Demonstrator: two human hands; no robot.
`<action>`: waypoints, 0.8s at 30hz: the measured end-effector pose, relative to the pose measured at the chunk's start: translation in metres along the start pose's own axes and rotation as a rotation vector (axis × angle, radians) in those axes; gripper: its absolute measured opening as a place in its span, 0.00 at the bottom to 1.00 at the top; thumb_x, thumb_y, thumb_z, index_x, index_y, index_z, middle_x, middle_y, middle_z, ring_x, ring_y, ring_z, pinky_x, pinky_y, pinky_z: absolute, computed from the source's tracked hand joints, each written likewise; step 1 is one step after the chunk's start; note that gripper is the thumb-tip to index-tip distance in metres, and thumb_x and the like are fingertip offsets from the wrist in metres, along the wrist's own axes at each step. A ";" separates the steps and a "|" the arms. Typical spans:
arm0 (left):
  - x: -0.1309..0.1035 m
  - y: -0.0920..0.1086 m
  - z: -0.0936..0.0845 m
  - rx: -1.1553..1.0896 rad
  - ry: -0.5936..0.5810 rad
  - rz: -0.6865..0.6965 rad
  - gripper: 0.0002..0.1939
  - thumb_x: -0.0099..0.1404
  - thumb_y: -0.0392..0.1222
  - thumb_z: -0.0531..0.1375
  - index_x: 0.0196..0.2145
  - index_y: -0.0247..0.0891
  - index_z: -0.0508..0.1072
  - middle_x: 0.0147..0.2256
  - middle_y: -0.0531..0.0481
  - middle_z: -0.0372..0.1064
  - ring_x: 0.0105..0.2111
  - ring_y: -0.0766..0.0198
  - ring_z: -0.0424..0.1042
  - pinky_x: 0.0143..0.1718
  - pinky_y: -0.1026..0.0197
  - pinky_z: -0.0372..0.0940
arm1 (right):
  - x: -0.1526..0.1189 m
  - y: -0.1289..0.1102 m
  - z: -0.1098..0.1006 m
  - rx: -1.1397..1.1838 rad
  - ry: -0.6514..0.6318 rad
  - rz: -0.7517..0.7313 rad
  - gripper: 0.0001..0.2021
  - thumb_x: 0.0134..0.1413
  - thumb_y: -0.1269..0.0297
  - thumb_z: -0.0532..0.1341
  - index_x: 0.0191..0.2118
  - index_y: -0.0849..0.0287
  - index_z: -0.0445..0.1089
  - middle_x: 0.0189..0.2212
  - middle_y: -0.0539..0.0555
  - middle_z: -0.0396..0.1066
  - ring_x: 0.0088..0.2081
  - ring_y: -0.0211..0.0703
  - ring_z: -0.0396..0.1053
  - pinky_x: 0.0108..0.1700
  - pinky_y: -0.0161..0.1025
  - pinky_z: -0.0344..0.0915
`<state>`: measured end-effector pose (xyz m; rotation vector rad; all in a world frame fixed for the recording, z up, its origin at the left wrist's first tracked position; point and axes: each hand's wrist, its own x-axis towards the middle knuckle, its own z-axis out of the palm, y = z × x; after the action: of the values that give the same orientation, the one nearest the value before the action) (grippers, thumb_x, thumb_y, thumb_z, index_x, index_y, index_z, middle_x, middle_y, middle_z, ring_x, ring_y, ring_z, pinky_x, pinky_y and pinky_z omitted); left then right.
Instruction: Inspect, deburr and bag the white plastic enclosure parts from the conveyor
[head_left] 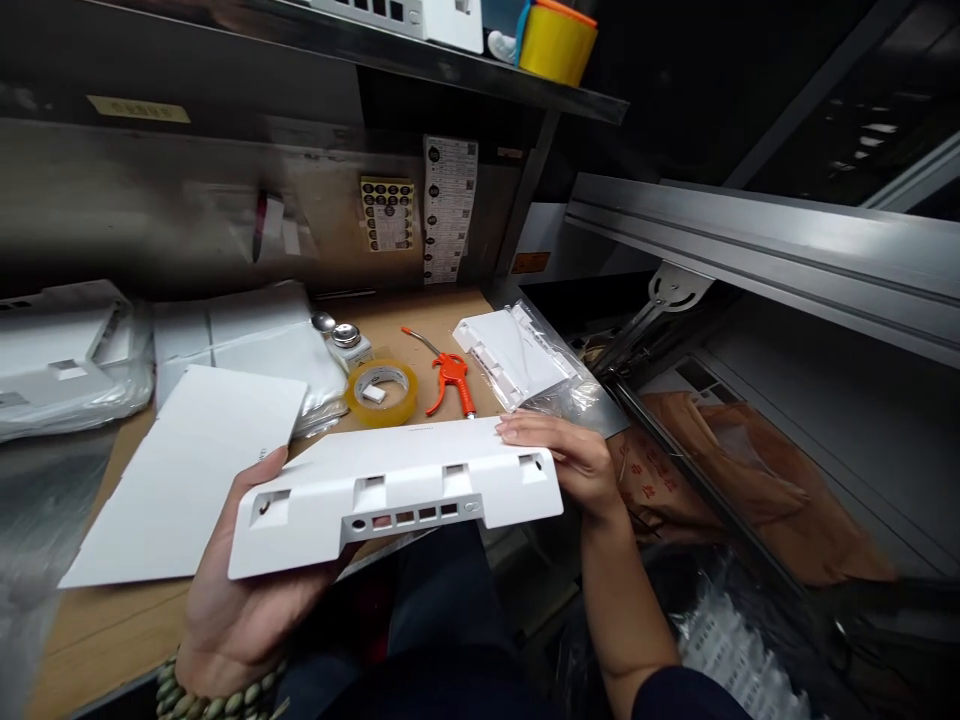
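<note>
In the left hand (240,602): white casing (420,460), gripped.
Right hand (571,452): clasping its other end.
Beyond both hands: orange air gun (453,373).

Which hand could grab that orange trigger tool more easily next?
Probably the right hand: it's nearer the orange trigger tool. The left hand is farther away, and both hands hold the white cover.

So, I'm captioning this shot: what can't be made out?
All in the head view:
- Left hand: fingers mostly hidden behind the white, slotted plastic housing.
- Housing's far side: turned away.
- White paper label strip: print too small to read.
- White plastic part on the grey metal shelf: cut off by the top edge.
</note>
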<state>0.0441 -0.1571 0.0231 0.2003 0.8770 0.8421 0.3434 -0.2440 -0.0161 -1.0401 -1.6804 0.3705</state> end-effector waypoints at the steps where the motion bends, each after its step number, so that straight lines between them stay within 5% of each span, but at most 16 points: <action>1: -0.001 0.001 0.001 -0.006 0.012 0.002 0.20 0.78 0.45 0.49 0.61 0.37 0.70 0.41 0.40 0.83 0.34 0.49 0.84 0.32 0.51 0.81 | -0.001 0.003 0.003 0.004 0.018 0.006 0.18 0.67 0.71 0.63 0.58 0.45 0.77 0.51 0.52 0.81 0.56 0.52 0.77 0.62 0.54 0.71; 6: -0.006 0.003 0.002 -0.104 0.035 -0.006 0.19 0.78 0.46 0.50 0.52 0.32 0.75 0.39 0.40 0.83 0.35 0.51 0.84 0.37 0.50 0.81 | -0.010 0.018 0.022 0.043 0.084 0.070 0.19 0.65 0.73 0.64 0.56 0.45 0.78 0.52 0.51 0.80 0.55 0.54 0.78 0.62 0.55 0.71; 14: -0.011 0.008 -0.013 -0.201 -0.109 -0.078 0.22 0.76 0.53 0.52 0.45 0.33 0.78 0.36 0.44 0.83 0.42 0.49 0.83 0.52 0.47 0.76 | -0.008 0.024 0.047 0.019 0.131 0.207 0.13 0.65 0.67 0.64 0.51 0.47 0.81 0.55 0.53 0.79 0.56 0.55 0.77 0.60 0.51 0.70; 18: -0.012 0.013 -0.021 -0.190 -0.181 -0.027 0.27 0.77 0.55 0.50 0.56 0.29 0.75 0.46 0.39 0.82 0.54 0.44 0.78 0.61 0.44 0.69 | -0.003 0.029 0.059 0.049 0.190 0.275 0.16 0.62 0.64 0.68 0.54 0.46 0.80 0.59 0.53 0.75 0.60 0.55 0.73 0.65 0.52 0.67; 21: -0.013 0.018 -0.033 -0.191 -0.243 0.067 0.31 0.77 0.55 0.48 0.67 0.32 0.65 0.57 0.38 0.76 0.61 0.43 0.72 0.65 0.42 0.64 | -0.003 0.035 0.067 0.179 0.269 0.481 0.24 0.60 0.61 0.70 0.62 0.46 0.74 0.60 0.54 0.75 0.61 0.55 0.73 0.64 0.51 0.70; 24: -0.014 0.023 -0.051 -0.202 -0.245 0.193 0.31 0.78 0.53 0.46 0.72 0.38 0.58 0.62 0.41 0.73 0.64 0.45 0.69 0.67 0.43 0.61 | -0.010 0.035 0.075 0.350 0.296 0.665 0.18 0.68 0.53 0.63 0.59 0.50 0.76 0.56 0.57 0.78 0.59 0.54 0.75 0.61 0.50 0.73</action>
<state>-0.0117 -0.1604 0.0093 0.2081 0.5442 1.0550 0.2926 -0.2129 -0.0743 -1.2906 -0.9294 0.8602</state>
